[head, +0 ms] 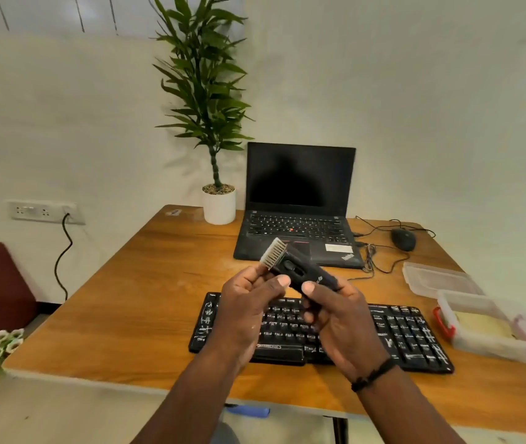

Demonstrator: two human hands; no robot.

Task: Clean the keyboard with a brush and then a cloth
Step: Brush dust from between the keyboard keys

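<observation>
Above the keyboard (409, 334), both hands hold a black brush (300, 269). The right hand (338, 318) grips its handle; the left hand (248, 302) pinches beside the pale bristles.

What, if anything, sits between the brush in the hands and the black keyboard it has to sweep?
Nothing visible. Both hands, left hand and right hand, hold the brush in the air above the keyboard, bristles pointing away toward the laptop. The keys below lie uncovered.
</observation>
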